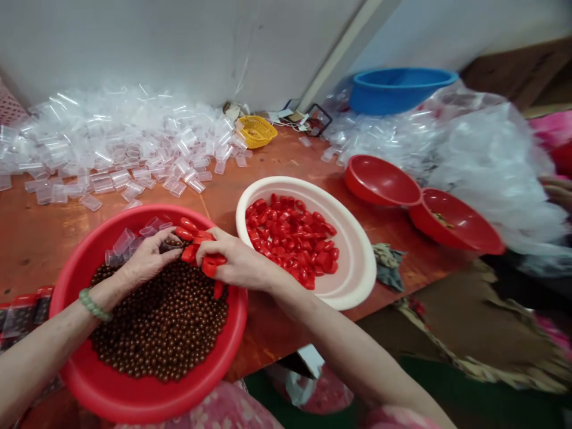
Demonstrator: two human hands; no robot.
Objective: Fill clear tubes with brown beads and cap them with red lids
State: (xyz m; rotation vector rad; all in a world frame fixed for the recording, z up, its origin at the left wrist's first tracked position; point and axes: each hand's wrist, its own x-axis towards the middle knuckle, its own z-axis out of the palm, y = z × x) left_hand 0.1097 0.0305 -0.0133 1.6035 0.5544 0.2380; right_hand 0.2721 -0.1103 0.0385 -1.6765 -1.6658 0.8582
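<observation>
A red basin [154, 402] holds many shiny brown beads [161, 330], with a few clear plastic containers [124, 241] at its upper left. Above the beads, my left hand [154, 256], a green bead bracelet on its wrist, is closed round a clear container with brown beads in it. Several red caps [210, 262] are in my right hand [232, 259], its fingertips meeting the container's end beside my left hand. To the right, a white oval basin [353, 268] holds a pile of red caps [290, 238].
Clear containers [134, 143] are heaped along the wall behind a yellow basket [257, 131]. Two red bowls [382, 179] and a blue basin [397, 89] stand right, near plastic bags [487, 161]. Filled containers [22, 316] lie far left. A person's hand [558, 190] shows at the right edge.
</observation>
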